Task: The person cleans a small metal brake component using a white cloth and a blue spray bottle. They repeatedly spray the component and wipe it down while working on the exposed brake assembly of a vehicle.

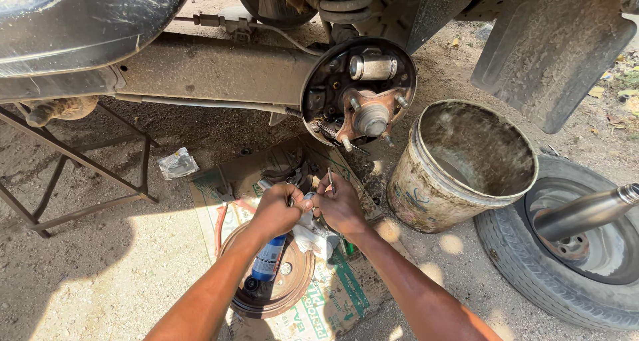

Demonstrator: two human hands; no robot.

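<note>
My left hand (276, 211) and my right hand (341, 206) meet over a flattened cardboard sheet (333, 301) on the ground. Together they grip a small metal part wrapped in a white rag (314, 238). A thin metal pin (329, 180) sticks up from my right hand's fingers. Under my left wrist a blue spray can (267, 260) lies across a rusty brake drum (279, 288). Above them is the vehicle's bare brake backing plate with its hub (363, 91), studs, spring and wheel cylinder.
A dirty plastic bucket (426, 201) stands right of my hands, beside a wheel and tyre (532, 281) lying flat. A metal flask (586, 211) juts in at the right. A steel stand (80, 168) supports the vehicle at left. A crumpled wrapper (177, 163) lies on the dirt.
</note>
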